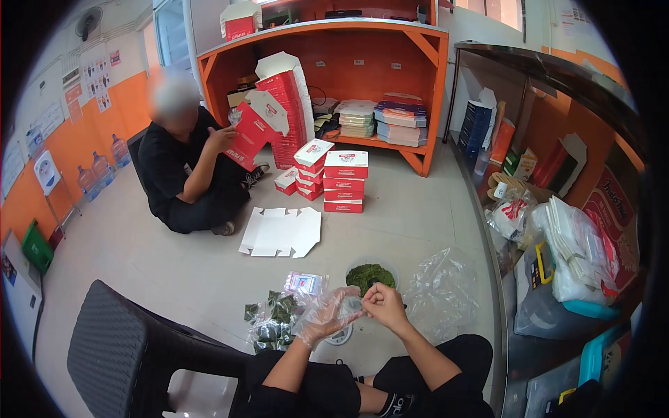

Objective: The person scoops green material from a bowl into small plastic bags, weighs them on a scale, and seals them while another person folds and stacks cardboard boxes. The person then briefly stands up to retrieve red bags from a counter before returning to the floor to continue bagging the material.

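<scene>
My left hand (326, 319), in a clear plastic glove, is closed around a small clear plastic bag (353, 305). My right hand (385, 306), bare, pinches at the edge of that bag with its fingertips. Just behind the hands stands a clear tub holding green dried flakes (365, 276), with something dark sticking up in it. A round white object (340, 337), partly covered by my left hand, lies under them. Several small bags of green flakes (273, 326) are heaped to the left. Beyond them is a pack with a blue and pink label (304, 282).
A large crumpled clear bag (442, 287) lies right of the tub. Ahead are a flat white carton (282, 232), stacked red and white boxes (345, 182), and a seated person (182, 157) folding a red carton (252, 136). A dark chair (132, 341) and a metal rack (493, 279) flank me.
</scene>
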Demonstrator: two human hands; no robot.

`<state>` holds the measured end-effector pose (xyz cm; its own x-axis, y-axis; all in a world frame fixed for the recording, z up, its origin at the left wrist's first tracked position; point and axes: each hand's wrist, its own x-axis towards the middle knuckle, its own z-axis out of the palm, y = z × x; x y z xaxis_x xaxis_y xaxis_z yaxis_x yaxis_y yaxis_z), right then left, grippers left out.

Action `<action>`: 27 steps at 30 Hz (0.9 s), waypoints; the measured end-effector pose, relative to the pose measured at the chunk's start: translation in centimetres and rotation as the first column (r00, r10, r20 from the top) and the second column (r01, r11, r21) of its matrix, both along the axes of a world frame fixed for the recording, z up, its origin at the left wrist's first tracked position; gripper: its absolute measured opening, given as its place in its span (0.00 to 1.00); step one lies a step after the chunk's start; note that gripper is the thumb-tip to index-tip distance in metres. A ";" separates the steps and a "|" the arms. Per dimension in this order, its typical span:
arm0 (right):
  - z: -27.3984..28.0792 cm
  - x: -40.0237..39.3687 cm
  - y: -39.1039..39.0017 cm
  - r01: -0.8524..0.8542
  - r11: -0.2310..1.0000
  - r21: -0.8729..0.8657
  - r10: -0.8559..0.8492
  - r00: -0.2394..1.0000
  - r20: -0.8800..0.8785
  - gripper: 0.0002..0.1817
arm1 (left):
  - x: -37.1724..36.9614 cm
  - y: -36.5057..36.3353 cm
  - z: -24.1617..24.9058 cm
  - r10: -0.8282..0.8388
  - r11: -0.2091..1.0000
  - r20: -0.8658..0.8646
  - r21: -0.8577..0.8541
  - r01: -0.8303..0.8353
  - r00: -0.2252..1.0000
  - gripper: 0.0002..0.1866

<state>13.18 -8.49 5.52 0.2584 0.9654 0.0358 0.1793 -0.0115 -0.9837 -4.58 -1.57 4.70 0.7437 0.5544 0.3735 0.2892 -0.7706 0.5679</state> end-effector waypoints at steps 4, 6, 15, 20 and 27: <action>-1.7 2.9 -0.2 0.126 0.967 0.222 -0.185 0.945 0.270 0.17 | 0.1 0.2 -0.1 0.103 0.994 -0.011 0.024 -0.103 0.995 0.29; -3.5 5.0 -1.5 0.293 0.924 0.246 -0.381 0.633 0.674 0.22 | -0.1 0.2 0.8 0.141 0.989 0.000 0.046 -0.141 0.990 0.27; -9.2 7.4 -0.4 0.125 0.977 0.171 -0.125 0.992 -0.015 0.17 | 0.2 2.7 -3.7 0.310 0.897 0.248 -0.396 -0.196 0.918 0.28; -7.2 7.3 0.2 0.187 0.980 0.066 -0.191 0.978 0.078 0.07 | 0.7 3.5 -5.5 0.421 0.539 0.404 -0.832 0.134 0.812 0.29; -6.3 6.9 0.4 0.207 0.881 0.426 -0.410 0.783 0.468 0.06 | 1.4 4.7 -7.0 0.483 0.424 0.414 -0.881 0.208 0.771 0.25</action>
<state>20.04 -8.10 -0.81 0.3814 0.7358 0.5596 0.7149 0.1490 -0.6832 -3.23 3.16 -2.27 0.4643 0.8805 -0.0957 -0.2788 0.2479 0.9278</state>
